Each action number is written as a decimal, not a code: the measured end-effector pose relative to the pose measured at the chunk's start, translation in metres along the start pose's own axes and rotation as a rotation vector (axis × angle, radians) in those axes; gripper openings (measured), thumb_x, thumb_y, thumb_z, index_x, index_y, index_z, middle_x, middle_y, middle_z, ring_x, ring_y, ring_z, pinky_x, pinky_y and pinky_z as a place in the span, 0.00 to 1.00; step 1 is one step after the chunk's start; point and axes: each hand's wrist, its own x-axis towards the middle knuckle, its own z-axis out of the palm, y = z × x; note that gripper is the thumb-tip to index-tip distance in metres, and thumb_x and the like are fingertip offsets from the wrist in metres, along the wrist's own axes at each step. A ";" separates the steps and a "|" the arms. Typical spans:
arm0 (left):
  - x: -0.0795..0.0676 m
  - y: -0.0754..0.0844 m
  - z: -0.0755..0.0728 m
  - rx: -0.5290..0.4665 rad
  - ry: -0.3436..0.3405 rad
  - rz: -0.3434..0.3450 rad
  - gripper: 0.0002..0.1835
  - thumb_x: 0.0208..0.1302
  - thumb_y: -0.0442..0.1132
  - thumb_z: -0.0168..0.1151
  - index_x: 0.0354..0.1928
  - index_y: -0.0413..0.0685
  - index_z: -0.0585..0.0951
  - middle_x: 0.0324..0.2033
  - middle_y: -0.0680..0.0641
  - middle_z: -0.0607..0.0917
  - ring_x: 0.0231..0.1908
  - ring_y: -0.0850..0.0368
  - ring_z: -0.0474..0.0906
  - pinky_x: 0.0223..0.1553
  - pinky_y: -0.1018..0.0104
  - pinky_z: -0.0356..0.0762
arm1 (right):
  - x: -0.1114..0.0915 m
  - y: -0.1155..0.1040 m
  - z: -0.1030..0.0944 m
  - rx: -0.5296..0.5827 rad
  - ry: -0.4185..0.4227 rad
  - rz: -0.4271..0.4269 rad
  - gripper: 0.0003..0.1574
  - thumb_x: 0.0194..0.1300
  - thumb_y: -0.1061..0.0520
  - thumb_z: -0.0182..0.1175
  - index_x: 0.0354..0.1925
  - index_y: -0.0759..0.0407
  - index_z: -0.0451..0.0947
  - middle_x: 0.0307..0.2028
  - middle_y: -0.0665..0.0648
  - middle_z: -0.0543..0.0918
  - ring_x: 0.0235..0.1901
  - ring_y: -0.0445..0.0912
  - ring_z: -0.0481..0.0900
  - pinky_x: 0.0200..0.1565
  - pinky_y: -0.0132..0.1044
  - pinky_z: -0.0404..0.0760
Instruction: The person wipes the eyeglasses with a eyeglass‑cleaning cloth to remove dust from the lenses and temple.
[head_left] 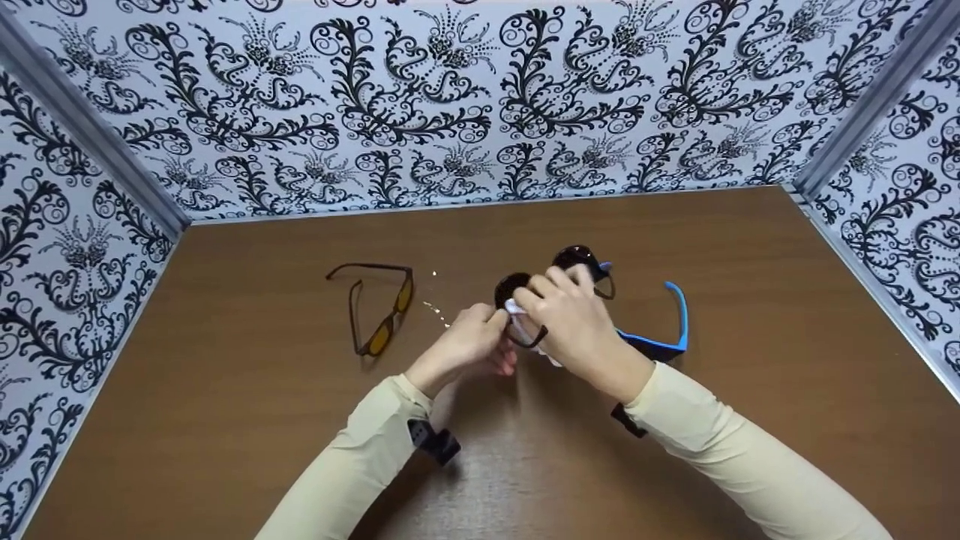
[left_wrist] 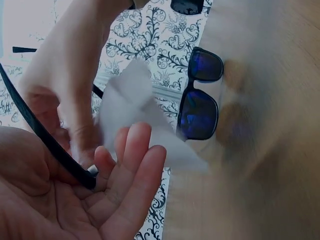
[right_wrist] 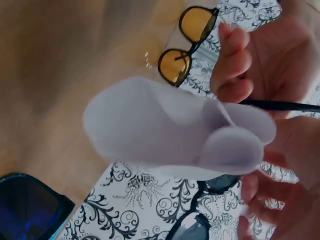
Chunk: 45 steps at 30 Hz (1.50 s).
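My left hand (head_left: 472,337) grips a pair of dark sunglasses (head_left: 511,286) by the frame. In the left wrist view a black temple arm (left_wrist: 45,137) crosses that palm, its other fingers loosely extended. Pinched by my right hand (head_left: 574,322) is a white cloth (right_wrist: 150,125), held against the sunglasses; in the head view only a bit of it shows between the hands. The cloth hangs in folds and hides most of the held sunglasses in the right wrist view.
Yellow-lensed glasses (head_left: 381,334) lie on the brown table (head_left: 262,420) at left, temples unfolded. Blue-armed sunglasses (head_left: 679,322) rest right of my right hand, partly covered by it. Another round dark pair (head_left: 576,256) sits just beyond that hand. Patterned walls (head_left: 420,90) enclose the table.
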 end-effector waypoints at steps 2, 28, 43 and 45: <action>-0.001 -0.001 0.000 0.005 0.011 -0.002 0.19 0.70 0.33 0.40 0.29 0.25 0.76 0.13 0.44 0.79 0.11 0.56 0.76 0.24 0.56 0.82 | -0.004 0.001 0.000 -0.057 0.007 0.033 0.05 0.55 0.59 0.65 0.29 0.59 0.77 0.27 0.56 0.79 0.32 0.53 0.73 0.41 0.51 0.66; -0.001 -0.002 0.003 0.048 0.019 0.023 0.19 0.70 0.34 0.40 0.31 0.28 0.77 0.14 0.44 0.79 0.12 0.56 0.76 0.22 0.60 0.81 | -0.004 -0.005 0.003 0.005 0.223 -0.007 0.05 0.63 0.59 0.61 0.35 0.61 0.80 0.30 0.58 0.80 0.31 0.54 0.76 0.38 0.48 0.71; -0.005 -0.006 -0.009 0.121 0.118 0.065 0.14 0.70 0.34 0.41 0.33 0.33 0.75 0.17 0.44 0.82 0.13 0.58 0.77 0.25 0.59 0.82 | -0.014 0.030 -0.012 -0.057 0.141 0.249 0.08 0.58 0.65 0.65 0.36 0.68 0.78 0.31 0.64 0.79 0.33 0.60 0.74 0.36 0.52 0.72; -0.006 -0.005 -0.007 0.128 0.099 0.073 0.14 0.69 0.33 0.40 0.31 0.34 0.74 0.16 0.44 0.81 0.13 0.58 0.77 0.24 0.61 0.81 | -0.014 0.031 -0.008 -0.095 0.160 0.266 0.07 0.60 0.64 0.64 0.36 0.67 0.78 0.31 0.64 0.79 0.33 0.59 0.75 0.36 0.51 0.71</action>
